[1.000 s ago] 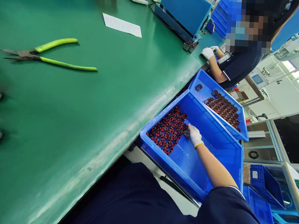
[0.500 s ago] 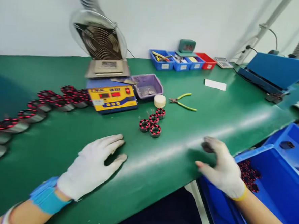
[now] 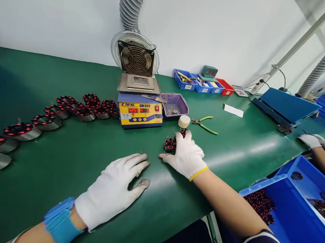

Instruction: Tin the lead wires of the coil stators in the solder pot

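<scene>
My left hand [image 3: 111, 191], in a white glove with a blue wristband, lies on the green table with fingers stretched and thumb apart. It holds nothing. My right hand [image 3: 186, 156], gloved too, reaches over a cluster of small ring-shaped motor stators with black and red windings. Its thumb is spread out to the left, away from the fingers. One small stator [image 3: 170, 144] shows left of the fingers, and another [image 3: 184, 131] peeks out beyond the fingertips. The rest of the cluster is hidden under the hand. A round cream-coloured tub [image 3: 184, 121] stands just behind.
Larger stators [image 3: 47, 121] line the left side. A yellow-blue soldering pot unit [image 3: 141, 114] with a fan [image 3: 137, 59], a purple tray [image 3: 177, 100] and green-handled cutters [image 3: 206, 124] stand behind. Blue bins [image 3: 291, 210] sit lower right. Another person's gloved hands [image 3: 311, 139] are at far right.
My right hand has moved left from beside the blue bin to the small stators. My left hand stays flat on the table. The view has shifted, bringing another person's hands into sight.
</scene>
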{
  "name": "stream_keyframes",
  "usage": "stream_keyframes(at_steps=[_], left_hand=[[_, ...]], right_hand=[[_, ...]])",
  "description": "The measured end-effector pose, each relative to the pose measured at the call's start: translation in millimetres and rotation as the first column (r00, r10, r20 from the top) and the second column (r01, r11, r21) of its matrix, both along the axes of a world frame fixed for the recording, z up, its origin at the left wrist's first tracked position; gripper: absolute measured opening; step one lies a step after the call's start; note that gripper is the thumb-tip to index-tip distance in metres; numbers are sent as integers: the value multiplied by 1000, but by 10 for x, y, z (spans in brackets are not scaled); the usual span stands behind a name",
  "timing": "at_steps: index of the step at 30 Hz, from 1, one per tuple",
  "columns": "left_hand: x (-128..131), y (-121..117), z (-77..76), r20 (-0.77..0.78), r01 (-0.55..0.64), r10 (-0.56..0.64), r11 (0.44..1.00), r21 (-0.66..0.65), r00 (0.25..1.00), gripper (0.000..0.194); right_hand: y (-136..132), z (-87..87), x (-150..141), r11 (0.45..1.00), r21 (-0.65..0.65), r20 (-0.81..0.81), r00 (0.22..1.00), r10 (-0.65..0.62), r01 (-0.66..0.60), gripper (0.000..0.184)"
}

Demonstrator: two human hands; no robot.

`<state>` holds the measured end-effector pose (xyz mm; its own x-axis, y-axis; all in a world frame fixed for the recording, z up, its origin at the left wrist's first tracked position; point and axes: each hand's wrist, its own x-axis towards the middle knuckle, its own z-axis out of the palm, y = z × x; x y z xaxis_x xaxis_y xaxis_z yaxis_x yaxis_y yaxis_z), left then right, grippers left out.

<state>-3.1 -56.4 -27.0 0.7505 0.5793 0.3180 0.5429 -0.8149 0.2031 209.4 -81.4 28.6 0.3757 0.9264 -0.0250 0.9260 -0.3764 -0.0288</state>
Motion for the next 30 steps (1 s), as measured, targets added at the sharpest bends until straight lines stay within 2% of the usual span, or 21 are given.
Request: stream_keyframes(at_steps=[5, 8, 14, 22, 27, 30], left_hand=[[-13, -64, 14, 19, 43, -42, 999, -16, 999, 48], [-19, -78, 19, 29, 50, -50, 998, -25, 998, 47], [-23, -64, 20, 26, 54, -53, 998, -22, 998, 49], [-28, -83, 24, 9, 48, -48, 997, -53, 999, 49], [-40, -92, 21, 0, 49, -49, 997, -64, 999, 49], [-46, -107, 32, 4, 44, -44, 996, -78, 999, 48]], right_hand=[[137, -96, -80, 994, 81, 50, 995, -82, 78, 69], [148, -140, -77, 988, 126, 56, 994, -93, 85, 64], [95, -163, -32, 978, 182, -1, 995, -102, 100, 62], [79, -178, 57, 983, 161, -23, 996, -84, 87, 65], [185, -166, -37, 990, 120, 18, 997, -80, 78, 77], [265, -162, -79, 989, 127, 30, 996, -81, 76, 70]])
